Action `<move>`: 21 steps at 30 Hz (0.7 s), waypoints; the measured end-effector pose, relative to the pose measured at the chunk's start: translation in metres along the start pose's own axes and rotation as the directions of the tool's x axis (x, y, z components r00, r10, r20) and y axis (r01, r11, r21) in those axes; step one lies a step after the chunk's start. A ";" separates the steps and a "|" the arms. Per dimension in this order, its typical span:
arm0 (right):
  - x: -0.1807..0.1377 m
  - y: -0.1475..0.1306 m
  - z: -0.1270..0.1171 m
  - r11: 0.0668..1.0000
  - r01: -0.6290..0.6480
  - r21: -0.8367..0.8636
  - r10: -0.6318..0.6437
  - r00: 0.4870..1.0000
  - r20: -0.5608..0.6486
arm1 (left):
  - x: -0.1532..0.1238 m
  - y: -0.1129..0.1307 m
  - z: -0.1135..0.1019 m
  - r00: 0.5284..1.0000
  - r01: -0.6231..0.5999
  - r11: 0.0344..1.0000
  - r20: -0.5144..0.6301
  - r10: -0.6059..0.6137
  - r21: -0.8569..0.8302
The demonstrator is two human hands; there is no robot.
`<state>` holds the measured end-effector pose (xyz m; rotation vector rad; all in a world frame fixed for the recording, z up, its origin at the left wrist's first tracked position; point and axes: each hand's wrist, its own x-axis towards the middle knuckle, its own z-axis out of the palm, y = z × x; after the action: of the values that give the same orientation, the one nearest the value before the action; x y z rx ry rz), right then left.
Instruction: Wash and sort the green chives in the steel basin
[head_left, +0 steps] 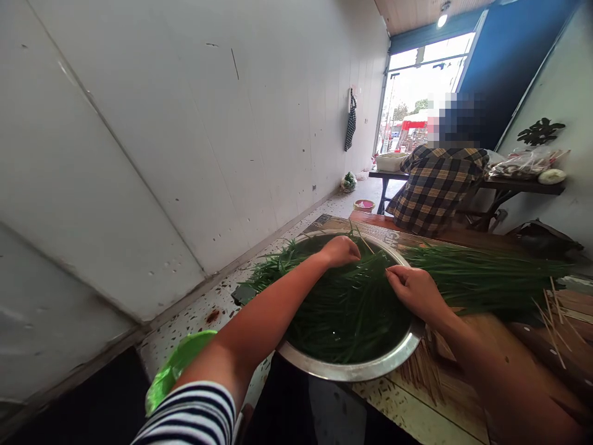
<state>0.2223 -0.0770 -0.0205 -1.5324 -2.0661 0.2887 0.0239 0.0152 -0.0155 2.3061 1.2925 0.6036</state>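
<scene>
Green leaves (345,318) fill metal bowl (354,372): likely light, limp, slippery, best pinched mid-length! Left hand (341,251) above bowl, right hand (412,287) at bowl's rim, apart; can't tell if gripping.

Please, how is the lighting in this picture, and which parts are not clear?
Head view: daylight washes out the doorway; head view: the metal basin has a shiny rim, while the green leaves inside look dark and hard to separate; head view: the co-worker's head is pixelated.
</scene>
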 end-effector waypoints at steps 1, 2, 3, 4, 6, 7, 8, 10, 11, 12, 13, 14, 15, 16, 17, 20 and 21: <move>0.000 0.000 0.000 1.000 -0.004 0.001 0.004 1.000 0.006 | 0.001 -0.001 0.002 0.999 -0.015 0.999 0.035 0.014 0.045; 0.000 -0.001 -0.001 1.000 -0.008 0.001 0.008 1.000 0.013 | 0.001 -0.002 0.004 0.998 -0.028 0.997 0.060 0.024 0.070; 0.000 -0.001 -0.001 1.000 -0.011 0.002 0.011 1.000 0.018 | 0.002 -0.003 0.005 0.997 -0.039 0.996 0.074 0.033 0.081; 0.000 -0.001 -0.001 1.000 -0.012 0.004 0.012 1.000 0.020 | 0.002 -0.003 0.006 0.996 -0.046 0.996 0.080 0.040 0.078; 0.000 -0.001 -0.001 1.000 -0.011 0.006 0.011 1.000 0.020 | 0.002 -0.002 0.007 0.994 -0.061 0.997 0.089 0.056 0.053; 0.000 -0.002 -0.001 1.000 -0.009 0.007 0.008 1.000 0.020 | 0.003 -0.002 0.008 0.993 -0.071 0.997 0.095 0.067 0.043; 0.000 -0.002 -0.001 1.000 -0.007 0.007 0.007 1.000 0.020 | 0.003 -0.002 0.008 0.991 -0.081 0.996 0.106 0.077 0.037; 0.000 -0.003 -0.001 1.000 -0.004 0.005 0.004 1.000 0.021 | 0.004 0.000 0.009 0.986 -0.109 0.993 0.134 0.103 0.043; 0.000 -0.003 -0.001 1.000 -0.003 0.002 0.003 1.000 0.023 | 0.004 0.001 0.009 0.983 -0.123 0.991 0.144 0.114 0.054; 0.000 -0.003 -0.001 1.000 -0.005 -0.002 0.005 1.000 0.024 | 0.004 0.002 0.009 0.983 -0.127 0.990 0.145 0.116 0.067; 0.000 -0.003 -0.002 1.000 -0.008 -0.006 0.008 1.000 0.024 | 0.004 0.003 0.008 0.984 -0.119 0.990 0.139 0.108 0.076; 0.000 -0.003 -0.002 1.000 -0.012 -0.010 0.012 1.000 0.023 | 0.003 0.005 0.007 0.988 -0.101 0.992 0.128 0.091 0.076; -0.001 -0.003 -0.002 1.000 -0.015 -0.012 0.015 1.000 0.020 | 0.002 0.006 0.006 0.991 -0.074 0.995 0.113 0.066 0.066; -0.001 -0.003 -0.002 1.000 -0.017 -0.012 0.017 1.000 0.017 | 0.001 0.007 0.004 0.995 -0.040 0.998 0.093 0.036 0.046; -0.001 -0.003 -0.002 1.000 -0.019 -0.008 0.019 1.000 0.014 | 0.001 0.008 0.003 0.998 -0.004 1.000 0.064 0.003 0.017; 0.000 -0.002 -0.001 1.000 -0.022 0.005 0.022 1.000 0.014 | 0.000 0.007 -0.001 0.993 0.093 0.988 -0.065 -0.101 -0.124; 0.000 -0.002 -0.001 1.000 -0.024 0.008 0.024 1.000 0.013 | 0.000 0.007 -0.001 0.985 0.118 0.973 -0.104 -0.140 -0.198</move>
<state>0.2213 -0.0778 -0.0190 -1.5554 -2.0557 0.3161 0.0281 0.0124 -0.0103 2.0402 1.3616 0.7924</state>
